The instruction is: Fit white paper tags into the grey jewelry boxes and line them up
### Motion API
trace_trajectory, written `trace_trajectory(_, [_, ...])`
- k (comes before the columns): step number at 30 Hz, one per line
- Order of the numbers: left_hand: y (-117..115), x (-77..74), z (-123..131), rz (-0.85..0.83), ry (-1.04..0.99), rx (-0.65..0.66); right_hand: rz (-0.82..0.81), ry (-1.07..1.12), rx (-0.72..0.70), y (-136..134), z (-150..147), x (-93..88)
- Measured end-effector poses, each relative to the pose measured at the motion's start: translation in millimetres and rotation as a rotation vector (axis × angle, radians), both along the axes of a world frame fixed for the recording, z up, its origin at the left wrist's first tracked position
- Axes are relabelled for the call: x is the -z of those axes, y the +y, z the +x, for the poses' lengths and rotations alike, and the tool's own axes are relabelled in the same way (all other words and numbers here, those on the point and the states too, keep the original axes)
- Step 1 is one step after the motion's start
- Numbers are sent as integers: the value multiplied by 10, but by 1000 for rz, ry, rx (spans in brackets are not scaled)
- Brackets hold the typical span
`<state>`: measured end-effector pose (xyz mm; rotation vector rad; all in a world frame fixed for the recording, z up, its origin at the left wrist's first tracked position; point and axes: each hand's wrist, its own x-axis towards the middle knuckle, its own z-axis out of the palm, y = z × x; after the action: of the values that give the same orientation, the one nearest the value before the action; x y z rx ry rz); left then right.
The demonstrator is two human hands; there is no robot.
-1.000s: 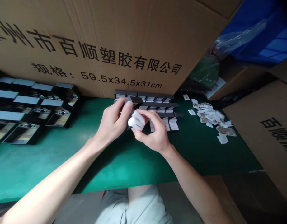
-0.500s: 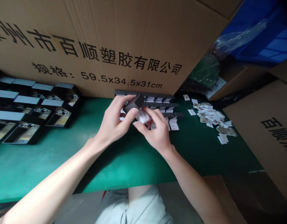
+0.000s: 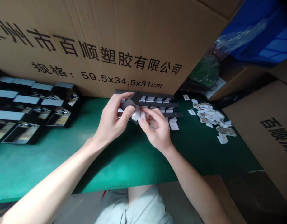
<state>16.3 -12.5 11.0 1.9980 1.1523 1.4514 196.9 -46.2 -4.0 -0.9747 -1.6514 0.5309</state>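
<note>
My left hand [image 3: 115, 115] is closed round a small dark grey box [image 3: 133, 99], held tilted above the table. White paper-like material [image 3: 136, 115] shows at the side of the box facing my right hand. With thumb and fingertips together, my right hand [image 3: 157, 126] pinches a white piece [image 3: 142, 114] against that opening. Whether it is a packet or folded paper I cannot make out. Behind my hands stand rows of similar small dark boxes [image 3: 155, 105] with white inserts, partly hidden by my fingers.
Larger black boxes [image 3: 59, 116] with white tops stand in rows at the left of the green table [image 3: 106, 168]. Small white packets [image 3: 210, 115] lie heaped at the right. A big printed carton [image 3: 124, 34] rises behind; another carton [image 3: 262, 130] stands right.
My left hand has shifted slightly left with the small dark box. My right fingertips have closed in on the white material at its opening. Everything on the table looks unmoved.
</note>
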Motion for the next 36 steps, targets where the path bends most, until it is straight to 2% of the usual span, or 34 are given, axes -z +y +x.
trace_trajectory(9, [2, 24, -5, -30, -43, 39, 30, 14, 15, 20, -6, -31])
trace_trajectory(20, [8, 16, -8, -74, -50, 127, -51, 24, -8, 32, 7, 24])
trace_trajectory(28, [8, 18, -6, -13, -9, 83, 108, -56, 27, 42, 34, -70])
trace_trajectory(36, [1, 1, -16, 9, 59, 87, 226, -241, 177, 64, 61, -80])
